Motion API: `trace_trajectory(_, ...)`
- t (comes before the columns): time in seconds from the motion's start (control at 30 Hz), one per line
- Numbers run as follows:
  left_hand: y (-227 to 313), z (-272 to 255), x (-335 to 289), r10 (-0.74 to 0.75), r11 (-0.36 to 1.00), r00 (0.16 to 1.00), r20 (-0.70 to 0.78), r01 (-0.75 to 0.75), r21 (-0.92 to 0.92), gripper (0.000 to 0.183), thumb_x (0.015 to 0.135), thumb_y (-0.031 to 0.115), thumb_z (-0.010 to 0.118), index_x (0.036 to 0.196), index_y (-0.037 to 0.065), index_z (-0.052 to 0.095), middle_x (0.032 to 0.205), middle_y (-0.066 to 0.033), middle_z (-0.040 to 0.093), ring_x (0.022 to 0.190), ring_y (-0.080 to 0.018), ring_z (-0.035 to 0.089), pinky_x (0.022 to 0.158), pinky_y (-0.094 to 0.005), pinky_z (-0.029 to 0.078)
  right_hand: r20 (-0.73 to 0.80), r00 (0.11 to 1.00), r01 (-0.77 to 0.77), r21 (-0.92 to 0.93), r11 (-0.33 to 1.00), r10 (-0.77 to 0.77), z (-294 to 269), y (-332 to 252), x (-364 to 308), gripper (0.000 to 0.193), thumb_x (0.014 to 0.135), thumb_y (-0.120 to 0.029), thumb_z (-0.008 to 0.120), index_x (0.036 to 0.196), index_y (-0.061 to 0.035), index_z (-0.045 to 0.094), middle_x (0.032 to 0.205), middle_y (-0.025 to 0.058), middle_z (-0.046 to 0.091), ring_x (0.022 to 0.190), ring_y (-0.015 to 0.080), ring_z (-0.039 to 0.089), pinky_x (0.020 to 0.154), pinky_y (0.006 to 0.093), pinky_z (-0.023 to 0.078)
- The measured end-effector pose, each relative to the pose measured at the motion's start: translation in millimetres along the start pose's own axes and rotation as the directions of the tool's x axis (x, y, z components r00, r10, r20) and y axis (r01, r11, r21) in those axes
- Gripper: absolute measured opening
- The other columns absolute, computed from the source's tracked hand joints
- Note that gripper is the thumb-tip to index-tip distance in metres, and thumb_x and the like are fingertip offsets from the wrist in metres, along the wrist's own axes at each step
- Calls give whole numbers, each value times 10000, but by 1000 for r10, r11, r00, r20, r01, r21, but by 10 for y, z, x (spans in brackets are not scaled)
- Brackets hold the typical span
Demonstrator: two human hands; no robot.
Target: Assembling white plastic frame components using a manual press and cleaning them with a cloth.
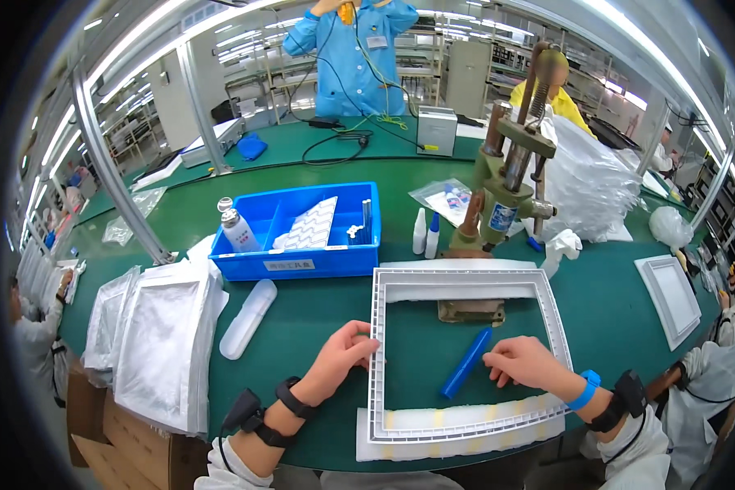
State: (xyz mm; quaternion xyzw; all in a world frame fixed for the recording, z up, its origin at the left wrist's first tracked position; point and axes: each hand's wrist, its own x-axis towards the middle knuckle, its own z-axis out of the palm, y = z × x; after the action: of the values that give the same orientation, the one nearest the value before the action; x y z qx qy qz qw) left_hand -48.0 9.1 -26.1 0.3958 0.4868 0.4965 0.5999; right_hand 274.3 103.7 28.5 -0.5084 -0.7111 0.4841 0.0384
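Note:
A white rectangular plastic frame [377, 371] with a ribbed rim lies in front of me, resting on white foam strips [457, 451] at its near and far sides. My left hand [343, 357] is closed at the frame's left side, thumb and fingers at its edge. Inside the frame's opening, a blue pen-shaped tool [467, 363] lies slantwise on the green mat. My right hand [529, 363] hovers over the opening's right part, its fingers loosely bent and apart, with the fingertips close beside the tool. Nothing shows in that hand.
Beyond the frame stands a green hand press [502, 180]. A blue divided bin [302, 269] holds a bottle and other items. Two small bottles [426, 233], a clear plastic case [247, 318], stacked wrapped frames [159, 335] and another frame [670, 298] surround the work spot. Someone in blue [351, 65] stands opposite.

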Motion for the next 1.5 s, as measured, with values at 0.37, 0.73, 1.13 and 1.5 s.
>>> trace_trajectory(0.37,63,13,28,-15,1000,1000,-17,15,12,251,937,172,544,1146,41,498,930,-68,627,843,-160,657,788,-296,529,-688,671,115,-271,956,-276,-533,624,-482,428,852,-173,697,1218,0,558,960,142,676,756,214,636,674,335,506)
trace_trajectory(0.73,70,24,4,83,985,996,-16,-79,151,172,961,202,553,1013,38,555,815,-43,621,678,-98,585,593,-242,467,-589,799,283,198,939,-117,-321,1036,-560,413,867,-61,657,1248,40,531,783,79,644,694,78,584,620,248,475)
trace_trajectory(1.13,101,-142,505,527,349,849,32,-251,903,160,797,121,744,927,28,729,812,-100,598,692,-233,590,638,-327,473,-678,629,457,-72,887,-379,-824,118,-742,215,929,-121,602,1098,7,636,869,62,667,771,98,600,620,261,478)
trace_trajectory(1.5,156,-378,420,683,567,694,-228,-308,764,75,869,27,656,911,-23,619,812,-113,675,761,-184,668,672,-302,514,-837,31,667,-390,636,-546,-1814,-1270,650,289,950,-208,518,1152,-21,605,1100,176,621,989,272,598,878,370,460)
